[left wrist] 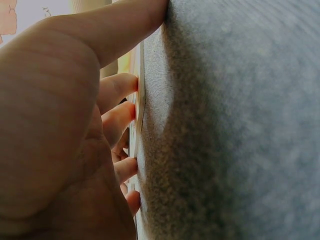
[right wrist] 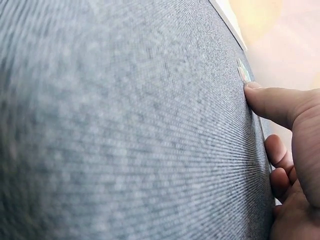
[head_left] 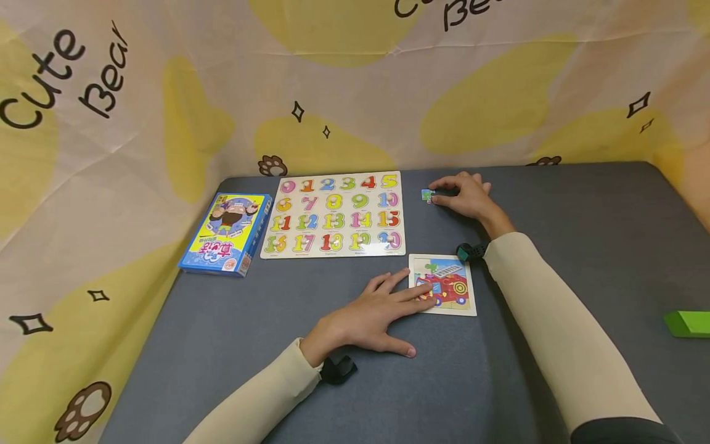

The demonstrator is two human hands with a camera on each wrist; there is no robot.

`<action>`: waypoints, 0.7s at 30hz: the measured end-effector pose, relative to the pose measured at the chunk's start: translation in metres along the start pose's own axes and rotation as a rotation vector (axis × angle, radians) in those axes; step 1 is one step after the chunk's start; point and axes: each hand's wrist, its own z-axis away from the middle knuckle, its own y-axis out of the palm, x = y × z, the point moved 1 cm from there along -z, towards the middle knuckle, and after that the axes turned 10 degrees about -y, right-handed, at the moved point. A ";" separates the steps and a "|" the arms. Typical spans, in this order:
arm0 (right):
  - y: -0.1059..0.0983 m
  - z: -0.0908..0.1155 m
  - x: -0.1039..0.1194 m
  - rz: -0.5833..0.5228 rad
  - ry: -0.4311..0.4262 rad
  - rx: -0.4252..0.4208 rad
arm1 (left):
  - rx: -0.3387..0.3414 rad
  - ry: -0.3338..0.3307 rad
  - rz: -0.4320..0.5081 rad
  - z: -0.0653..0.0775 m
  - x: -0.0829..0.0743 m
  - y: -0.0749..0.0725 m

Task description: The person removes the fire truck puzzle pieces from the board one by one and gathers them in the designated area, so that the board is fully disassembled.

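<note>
My left hand (head_left: 377,314) lies spread, its fingertips resting on the left part of a fire-truck jigsaw puzzle (head_left: 457,283) in a pale frame. From the side, the left wrist view shows these fingertips on the thin puzzle board (left wrist: 141,95), with the thumb held apart. Farther back, my right hand (head_left: 466,196) pinches a small green and blue puzzle piece (head_left: 426,195) by its right side, between thumb and forefinger. In the right wrist view the thumb tip touches that piece (right wrist: 243,72) low on the table, and the other fingers curl loosely.
A number board (head_left: 346,216) with colourful numerals lies left of the right hand. Beside it is a blue and yellow box (head_left: 224,231). A green block (head_left: 688,324) sits at the far right of the grey table (head_left: 233,345). A printed cloth (head_left: 355,80) hangs behind.
</note>
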 end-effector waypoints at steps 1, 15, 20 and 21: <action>0.000 0.000 0.000 0.001 0.002 -0.001 | 0.000 0.000 0.001 0.000 0.000 0.000; 0.001 0.001 -0.001 0.002 0.010 -0.012 | 0.007 0.002 0.007 -0.001 0.001 0.002; 0.001 0.003 -0.003 -0.050 -0.016 -0.052 | 0.006 -0.002 -0.004 -0.002 0.002 0.002; 0.001 0.004 -0.004 -0.069 -0.027 -0.063 | 0.005 -0.003 -0.006 -0.002 0.002 0.002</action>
